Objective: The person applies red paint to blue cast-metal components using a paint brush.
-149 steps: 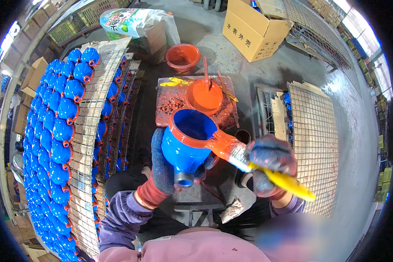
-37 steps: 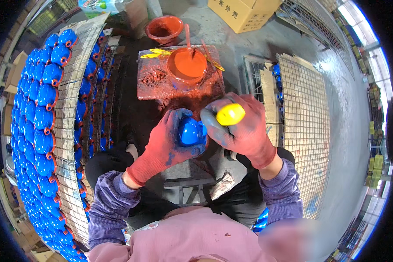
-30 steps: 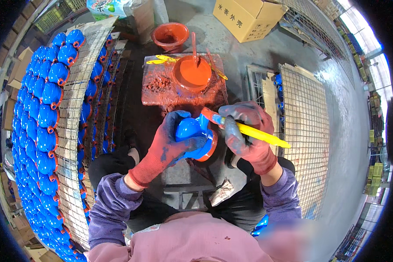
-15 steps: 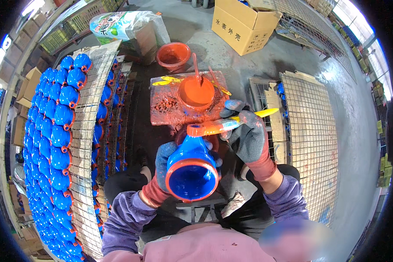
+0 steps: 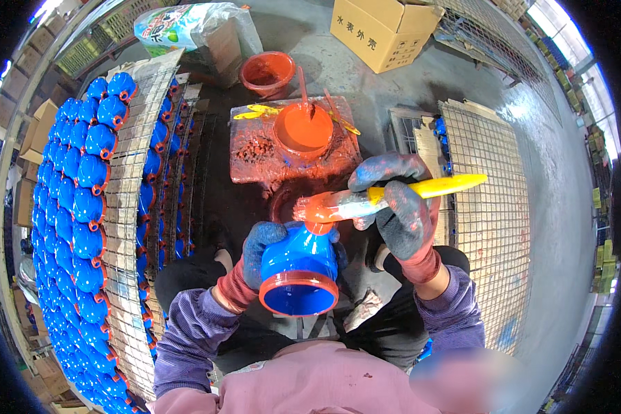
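My left hand (image 5: 261,250), in a grey-blue glove with a red cuff, grips a glossy blue metal housing (image 5: 300,257) by its side. The housing's wide open mouth, rimmed in orange-red, faces toward me; its narrow spout points away. In my right hand (image 5: 403,207), gloved and paint-stained, is a yellow-handled paintbrush (image 5: 455,185). Its paint-soaked bristles lie against the orange-red end of the spout. Beyond both hands, a bowl of orange-red paint (image 5: 303,131) with a stick in it stands on a paint-smeared board (image 5: 252,169).
To the left, a rack (image 5: 127,228) carries many blue housings (image 5: 88,238) with red rims. A wire-mesh rack (image 5: 493,228) stands on the right. Farther off are a red tub (image 5: 268,74), a plastic sack (image 5: 186,34) and a cardboard box (image 5: 383,33). Yellow-handled brushes (image 5: 259,110) lie beside the bowl.
The housing has tipped, so its mouth looks narrower and its spout end shows more. My right hand has risen slightly and turned the brush, its handle now reaching farther right.
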Demonstrator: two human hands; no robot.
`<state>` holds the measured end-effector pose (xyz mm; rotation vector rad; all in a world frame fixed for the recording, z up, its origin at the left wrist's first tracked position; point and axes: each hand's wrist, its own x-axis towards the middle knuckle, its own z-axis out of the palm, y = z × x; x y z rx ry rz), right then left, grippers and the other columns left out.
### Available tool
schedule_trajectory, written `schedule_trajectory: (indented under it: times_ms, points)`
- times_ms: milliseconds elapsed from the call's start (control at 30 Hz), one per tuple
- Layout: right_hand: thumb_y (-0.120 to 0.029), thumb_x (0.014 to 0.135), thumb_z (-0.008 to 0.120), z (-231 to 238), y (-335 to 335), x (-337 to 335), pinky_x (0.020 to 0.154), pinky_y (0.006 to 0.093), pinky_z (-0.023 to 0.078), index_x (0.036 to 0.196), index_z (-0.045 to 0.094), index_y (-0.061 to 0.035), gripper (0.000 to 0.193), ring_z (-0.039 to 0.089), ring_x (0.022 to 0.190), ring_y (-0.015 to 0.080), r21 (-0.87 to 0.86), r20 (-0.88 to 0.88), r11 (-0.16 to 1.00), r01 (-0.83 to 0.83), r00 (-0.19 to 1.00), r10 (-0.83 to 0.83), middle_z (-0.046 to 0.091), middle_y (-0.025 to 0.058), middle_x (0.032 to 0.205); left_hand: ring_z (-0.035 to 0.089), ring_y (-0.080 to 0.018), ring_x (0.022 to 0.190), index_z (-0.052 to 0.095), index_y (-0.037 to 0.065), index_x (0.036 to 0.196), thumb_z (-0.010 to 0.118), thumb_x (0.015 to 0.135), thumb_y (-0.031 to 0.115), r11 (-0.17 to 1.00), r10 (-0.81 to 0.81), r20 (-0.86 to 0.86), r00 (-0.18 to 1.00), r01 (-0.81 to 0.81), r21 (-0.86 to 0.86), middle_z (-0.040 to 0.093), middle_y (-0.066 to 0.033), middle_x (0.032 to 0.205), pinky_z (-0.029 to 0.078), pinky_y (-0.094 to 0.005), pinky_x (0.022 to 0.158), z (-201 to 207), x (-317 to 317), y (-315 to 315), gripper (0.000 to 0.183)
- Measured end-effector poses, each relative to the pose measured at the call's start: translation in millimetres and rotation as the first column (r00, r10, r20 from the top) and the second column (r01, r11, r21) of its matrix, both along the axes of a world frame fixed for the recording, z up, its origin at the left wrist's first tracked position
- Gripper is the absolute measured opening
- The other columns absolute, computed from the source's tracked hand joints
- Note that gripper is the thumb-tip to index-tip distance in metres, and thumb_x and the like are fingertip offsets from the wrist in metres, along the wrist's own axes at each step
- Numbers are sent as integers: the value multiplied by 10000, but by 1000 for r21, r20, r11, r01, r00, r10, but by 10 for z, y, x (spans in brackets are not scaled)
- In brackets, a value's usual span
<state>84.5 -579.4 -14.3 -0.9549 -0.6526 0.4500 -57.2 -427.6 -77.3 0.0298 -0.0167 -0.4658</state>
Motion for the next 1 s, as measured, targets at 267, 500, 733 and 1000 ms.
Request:
schedule_trajectory:
  times_ms: [267,500,733,1000]
  points:
    - [-79,910,524,18,-130,157,565,245,532,1041,503,9,159,647,820,194,-115,111,985,125,987,-112,609,145,984,528,-362,1187,417,21,1371,500,853,524,982,165,90,982,-155,-109,492,-225,1334,414,-485,1034,-174,105,91,726]
    - [31,847,588,25,-111,28,729,351,568,1134,512,-24,302,633,963,270,45,246,999,-13,969,1,616,195,1079,557,-316,1162,466,56,1310,497,881,528,817,521,-101,848,-461,345,529,-181,1306,463,-472,993,-708,15,212,639]
    - [-83,852,652,-160,-90,-33,713,326,559,1106,513,-24,295,635,913,247,-106,401,975,197,906,-139,638,190,1034,605,-280,1106,509,140,1291,485,906,522,551,683,-16,730,-500,668,616,-120,1217,468,-469,996,-86,27,162,543]
    - [-147,885,640,-244,-77,-170,626,311,579,1091,493,-29,280,630,879,246,-38,409,994,99,910,-74,572,197,1042,631,-268,1058,564,109,1222,424,928,548,759,648,-139,749,-618,206,640,-106,1166,512,-445,937,-187,71,416,546]
